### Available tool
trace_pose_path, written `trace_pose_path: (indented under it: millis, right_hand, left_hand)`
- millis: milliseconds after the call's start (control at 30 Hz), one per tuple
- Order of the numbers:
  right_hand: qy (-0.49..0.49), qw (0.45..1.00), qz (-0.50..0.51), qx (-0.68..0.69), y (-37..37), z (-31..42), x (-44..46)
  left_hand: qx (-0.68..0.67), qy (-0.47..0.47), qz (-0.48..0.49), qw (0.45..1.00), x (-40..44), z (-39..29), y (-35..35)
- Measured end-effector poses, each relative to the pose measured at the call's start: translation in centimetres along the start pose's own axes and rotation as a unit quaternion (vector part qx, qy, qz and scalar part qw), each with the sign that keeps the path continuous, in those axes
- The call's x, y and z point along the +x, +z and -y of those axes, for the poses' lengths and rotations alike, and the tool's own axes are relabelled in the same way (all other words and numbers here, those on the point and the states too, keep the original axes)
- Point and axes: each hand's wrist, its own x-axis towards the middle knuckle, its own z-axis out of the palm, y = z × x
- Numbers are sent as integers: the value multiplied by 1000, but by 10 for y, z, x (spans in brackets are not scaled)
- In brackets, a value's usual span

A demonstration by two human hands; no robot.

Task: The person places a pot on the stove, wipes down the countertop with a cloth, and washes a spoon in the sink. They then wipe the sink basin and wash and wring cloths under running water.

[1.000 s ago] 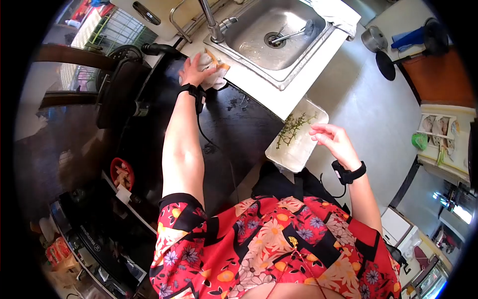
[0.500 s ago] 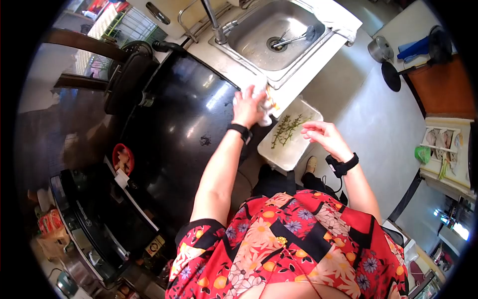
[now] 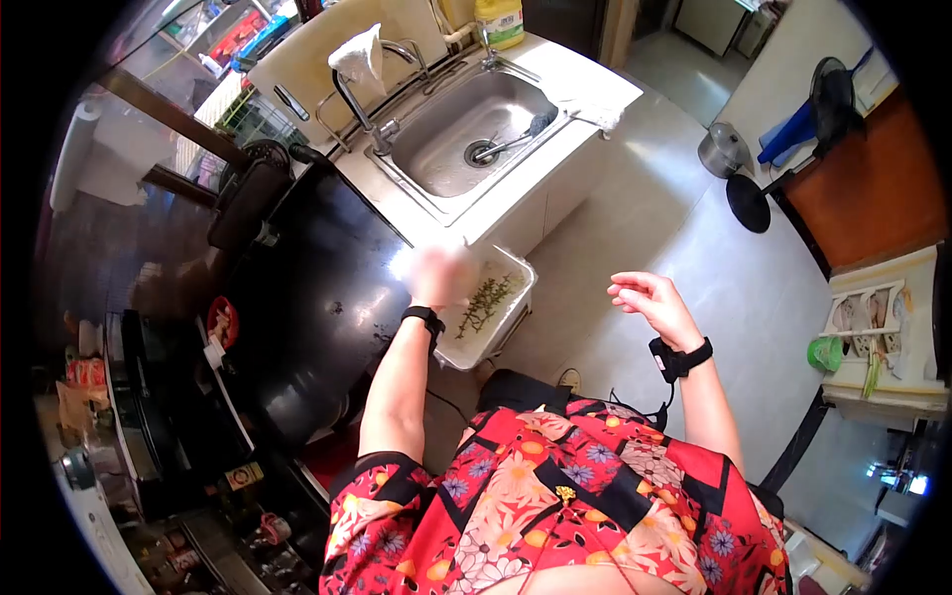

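Note:
My left hand (image 3: pixel 439 276) is smeared by motion at the front corner of the white counter (image 3: pixel 555 164), where it meets the black glossy surface (image 3: pixel 317 288). A blurred pale patch that looks like the cloth shows around its fingers. Just right of this hand, below the counter edge, is a white tub (image 3: pixel 526 283) with green sprigs (image 3: pixel 483 305) in it. My right hand (image 3: pixel 650 302) hovers over the floor, fingers loosely curled and apart, with nothing in it.
The steel sink (image 3: pixel 436 164) holds a brush (image 3: pixel 516 137), and its faucet (image 3: pixel 357 109) has a white cloth over it. A yellow bottle (image 3: pixel 499 24) stands behind. At the right are a pot (image 3: pixel 723 151) and a green item (image 3: pixel 824 353). A red bowl (image 3: pixel 222 322) sits left.
My left hand moved with the cloth along the counter edge to its front corner. The view turned, so the sink and tub now appear further left. My right hand still hangs in the air.

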Motion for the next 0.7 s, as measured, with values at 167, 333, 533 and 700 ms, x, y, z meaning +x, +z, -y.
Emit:
trace_pose_path:
  millis: [167, 333, 533, 700]
  right_hand:
    - [-12, 1000, -24, 14, 1, 0, -6]
    - [-35, 999, -10, 23, 0, -8, -6]
    - [-26, 1000, 1, 2, 8, -2, 5]
    - [-35, 999, 4, -35, 16, 29, 30]
  left_hand:
    - [-89, -110, 9, 990, 0, 36, 17]
    - [-102, -169, 6, 980, -6, 33, 9]
    - [-100, -145, -35, 984, -42, 49, 5]
    - [-96, -149, -50, 983, -81, 40, -11]
